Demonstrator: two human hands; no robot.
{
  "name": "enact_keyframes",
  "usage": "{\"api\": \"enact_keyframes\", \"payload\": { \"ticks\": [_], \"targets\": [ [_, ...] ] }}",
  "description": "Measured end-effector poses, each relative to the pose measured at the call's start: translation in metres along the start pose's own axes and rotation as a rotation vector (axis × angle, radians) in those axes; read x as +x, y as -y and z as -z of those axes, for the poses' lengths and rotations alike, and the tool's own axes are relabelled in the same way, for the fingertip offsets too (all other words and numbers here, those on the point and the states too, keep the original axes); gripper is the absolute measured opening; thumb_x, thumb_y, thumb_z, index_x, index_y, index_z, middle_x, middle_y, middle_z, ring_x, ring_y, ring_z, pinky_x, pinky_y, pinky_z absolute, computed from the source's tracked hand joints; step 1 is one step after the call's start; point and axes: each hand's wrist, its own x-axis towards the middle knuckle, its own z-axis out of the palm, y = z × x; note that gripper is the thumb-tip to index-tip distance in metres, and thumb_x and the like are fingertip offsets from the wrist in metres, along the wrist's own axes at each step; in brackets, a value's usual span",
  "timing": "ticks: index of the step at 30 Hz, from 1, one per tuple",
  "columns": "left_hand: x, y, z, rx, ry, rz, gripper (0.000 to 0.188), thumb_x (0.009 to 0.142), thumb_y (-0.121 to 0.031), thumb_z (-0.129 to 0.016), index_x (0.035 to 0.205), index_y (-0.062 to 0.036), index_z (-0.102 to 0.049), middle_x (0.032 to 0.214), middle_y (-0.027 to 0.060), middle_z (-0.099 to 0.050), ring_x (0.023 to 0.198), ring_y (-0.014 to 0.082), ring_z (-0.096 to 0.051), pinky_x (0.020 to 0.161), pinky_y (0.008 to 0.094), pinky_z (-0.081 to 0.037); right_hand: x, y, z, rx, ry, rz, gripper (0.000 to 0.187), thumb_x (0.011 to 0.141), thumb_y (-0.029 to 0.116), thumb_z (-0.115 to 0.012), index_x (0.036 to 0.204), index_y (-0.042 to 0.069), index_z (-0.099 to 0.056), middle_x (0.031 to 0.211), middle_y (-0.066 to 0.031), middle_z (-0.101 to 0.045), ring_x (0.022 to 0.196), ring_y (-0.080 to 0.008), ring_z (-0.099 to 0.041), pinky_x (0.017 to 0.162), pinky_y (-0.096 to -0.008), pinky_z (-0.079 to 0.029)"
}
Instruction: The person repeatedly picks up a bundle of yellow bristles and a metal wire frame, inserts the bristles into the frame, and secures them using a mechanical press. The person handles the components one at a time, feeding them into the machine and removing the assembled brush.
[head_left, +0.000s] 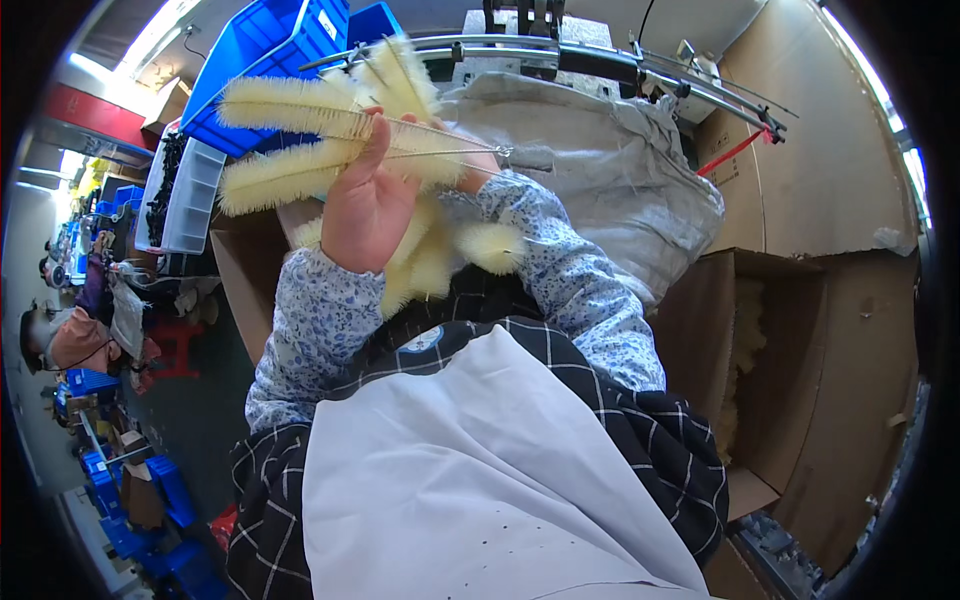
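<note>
My left hand is closed around cream bottle brushes with twisted wire stems. Their bristly heads stick out to the left, and the stems run right, ending in small loops. My right hand is at the stems, partly covered by the brushes; it appears closed on them, though its fingers are mostly hidden. Another brush head rises behind my hands. More cream brushes lie below, between my forearms and over my lap.
Ahead, a grey cloth covers part of a machine with metal rods. Blue crates and a clear bin stand on the left. To the right is an open cardboard box. Another person sits far left.
</note>
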Motion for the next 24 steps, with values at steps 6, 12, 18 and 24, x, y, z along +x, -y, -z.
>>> {"api": "enact_keyframes", "payload": {
  "ticks": [6,12,18,24],
  "targets": [
    [0.033,0.055,0.001,-0.005,-0.223,0.307,0.048,0.081,-0.035,-0.054,0.122,-0.0183,-0.035,0.125,0.0097,-0.037,0.116,0.0222,-0.034,0.100,0.0391,-0.019,-0.039,0.068,0.064,-0.232,0.041,-0.223,0.059,0.075,0.042,-0.055,0.119,0.007,-0.037,0.099,-0.0139,-0.057,0.090,-0.0235,-0.056,0.076,-0.0311,-0.045],
    [0.040,0.043,0.013,0.045,-0.185,0.642,0.069,0.080,-0.041,-0.053,0.130,-0.0081,-0.018,0.132,0.0181,-0.023,0.121,0.0256,-0.028,0.101,0.0356,-0.022,-0.054,0.111,0.051,1.164,-0.158,-0.560,0.057,0.078,0.037,-0.056,0.121,0.005,-0.036,0.106,-0.0112,-0.055,0.093,-0.0171,-0.055,0.078,-0.0268,-0.043],
    [0.021,0.021,-0.015,0.115,-0.054,0.787,0.067,0.085,-0.031,-0.048,0.128,0.0066,-0.013,0.129,0.0205,-0.028,0.119,0.0265,-0.033,0.099,0.0335,-0.028,-0.064,0.089,0.048,0.444,-0.270,-0.288,0.052,0.081,0.024,-0.055,0.123,0.001,-0.034,0.112,-0.0116,-0.051,0.098,-0.0152,-0.050,0.081,-0.0243,-0.041],
    [0.051,-0.009,-0.071,1.171,0.914,0.023,0.052,0.084,-0.030,-0.049,0.123,-0.0004,-0.033,0.116,0.0153,-0.045,0.107,0.0268,-0.046,0.091,0.0362,-0.037,-0.075,0.164,0.056,0.141,-0.310,-0.328,0.059,0.077,0.029,-0.058,0.123,0.000,-0.035,0.112,-0.0144,-0.051,0.099,-0.0195,-0.051,0.084,-0.0272,-0.040]
  ]
}}
